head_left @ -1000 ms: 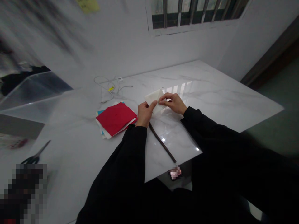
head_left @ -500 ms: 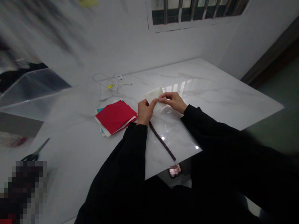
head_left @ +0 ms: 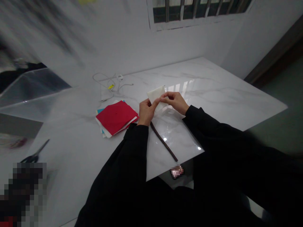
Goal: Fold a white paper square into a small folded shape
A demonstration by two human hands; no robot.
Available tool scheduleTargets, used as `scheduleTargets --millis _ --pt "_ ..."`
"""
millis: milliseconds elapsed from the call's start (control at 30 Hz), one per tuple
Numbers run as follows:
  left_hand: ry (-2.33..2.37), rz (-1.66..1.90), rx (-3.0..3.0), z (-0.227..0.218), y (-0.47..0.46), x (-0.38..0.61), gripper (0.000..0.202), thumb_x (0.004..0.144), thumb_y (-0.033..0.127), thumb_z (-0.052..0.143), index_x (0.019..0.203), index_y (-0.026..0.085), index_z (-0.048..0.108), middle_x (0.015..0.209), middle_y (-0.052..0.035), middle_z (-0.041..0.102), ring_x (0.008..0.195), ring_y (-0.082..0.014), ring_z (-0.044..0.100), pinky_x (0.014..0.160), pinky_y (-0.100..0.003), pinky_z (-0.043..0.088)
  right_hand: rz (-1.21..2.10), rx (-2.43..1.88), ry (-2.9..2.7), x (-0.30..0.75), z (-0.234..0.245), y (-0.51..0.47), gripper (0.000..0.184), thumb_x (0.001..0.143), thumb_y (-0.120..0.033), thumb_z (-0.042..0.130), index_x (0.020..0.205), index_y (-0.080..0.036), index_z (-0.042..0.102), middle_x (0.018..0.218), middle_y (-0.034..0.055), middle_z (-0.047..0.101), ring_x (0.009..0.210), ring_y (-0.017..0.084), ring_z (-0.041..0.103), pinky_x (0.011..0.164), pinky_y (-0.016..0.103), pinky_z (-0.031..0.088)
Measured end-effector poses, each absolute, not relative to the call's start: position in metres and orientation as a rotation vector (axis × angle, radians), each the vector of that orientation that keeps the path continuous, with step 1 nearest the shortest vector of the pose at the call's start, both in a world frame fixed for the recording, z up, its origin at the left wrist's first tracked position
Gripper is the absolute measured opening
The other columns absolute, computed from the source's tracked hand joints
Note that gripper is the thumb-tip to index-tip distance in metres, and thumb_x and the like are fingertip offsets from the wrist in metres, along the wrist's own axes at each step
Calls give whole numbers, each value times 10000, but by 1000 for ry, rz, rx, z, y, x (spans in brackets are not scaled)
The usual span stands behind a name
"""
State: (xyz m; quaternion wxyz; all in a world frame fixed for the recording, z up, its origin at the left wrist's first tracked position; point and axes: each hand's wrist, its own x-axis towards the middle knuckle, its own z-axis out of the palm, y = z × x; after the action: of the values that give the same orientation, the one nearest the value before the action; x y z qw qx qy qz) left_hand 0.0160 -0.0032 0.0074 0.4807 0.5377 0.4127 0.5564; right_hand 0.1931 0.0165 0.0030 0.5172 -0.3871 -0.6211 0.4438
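A white marble-topped table [head_left: 227, 91] runs out from a pale wall beneath a barred window [head_left: 199, 9], with a clear acrylic box [head_left: 30, 91] at the left and a pair of scissors [head_left: 35, 156] near the table's left side. A white cable [head_left: 104, 83] lies coiled towards the back, and in front of it sits a stack of coloured paper squares [head_left: 115, 117], red on top. A dark strip [head_left: 163, 142] lies on the table just below the person's hands, which work above the table's middle, just right of the stack, and hold a folded white paper [head_left: 156, 94] between them. The left hand [head_left: 146, 113] is closed around the paper's lower corner, its thumb laid across the face. The right hand [head_left: 175, 102] pinches the paper's edge between thumb and forefinger. Both grips look firm, and this close pinch seems well suited to keeping the layers aligned and the edge crisp.
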Motion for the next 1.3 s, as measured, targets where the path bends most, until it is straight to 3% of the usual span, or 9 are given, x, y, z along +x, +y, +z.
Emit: scheduleTargets --millis 133,333,400,667,833,1100,1300 --pt "1004 1364 1286 6 -2 16 532 746 553 889 1044 121 807 964 -116 816 834 -229 745 755 -324 581 1055 -870 -1458 190 3 16 456 743 -586 886 914 -204 705 913 29 709 859 184 632 848 350 569" --pt "1000 1375 1253 4 0 17 549 748 564 890 1053 115 807 992 -128 817 837 -228 745 752 -322 576 1081 -835 -1421 188 2 16 830 734 -585 892 1425 -280 551 1037 42 727 982 255 697 887 419 612" --pt "989 1367 1245 4 0 17 550 739 569 896 1038 116 809 959 -122 814 817 -224 741 738 -317 571 1091 -822 -1418 188 2 16 886 734 -586 891 1474 -273 518 1053 50 738 1012 270 705 912 439 616" --pt "972 1342 1224 8 -3 16 551 692 574 922 983 119 814 912 -105 808 790 -212 723 722 -307 565 1094 -809 -1416 188 6 14 620 739 -596 884 1177 -194 709 1180 99 767 1108 281 708 1015 478 601" --pt "984 1354 1232 8 -4 18 558 690 591 917 971 119 817 902 -105 810 800 -220 728 731 -316 575 1122 -830 -1397 188 7 13 605 728 -584 893 1150 -179 738 1122 91 785 1031 265 722 956 465 620" --pt "1048 1359 1269 10 -6 18 503 730 582 890 935 130 814 888 -107 808 819 -234 736 733 -335 591 1136 -873 -1379 189 11 10 566 701 -546 908 1114 -184 772 1131 93 791 1066 271 721 995 479 603" --pt "1017 1381 1249 9 -5 19 538 709 543 910 1044 135 803 942 -109 820 865 -245 756 790 -354 615 1159 -867 -1381 189 9 11 558 708 -544 906 1114 -184 779 1158 97 791 1077 268 722 986 458 602"
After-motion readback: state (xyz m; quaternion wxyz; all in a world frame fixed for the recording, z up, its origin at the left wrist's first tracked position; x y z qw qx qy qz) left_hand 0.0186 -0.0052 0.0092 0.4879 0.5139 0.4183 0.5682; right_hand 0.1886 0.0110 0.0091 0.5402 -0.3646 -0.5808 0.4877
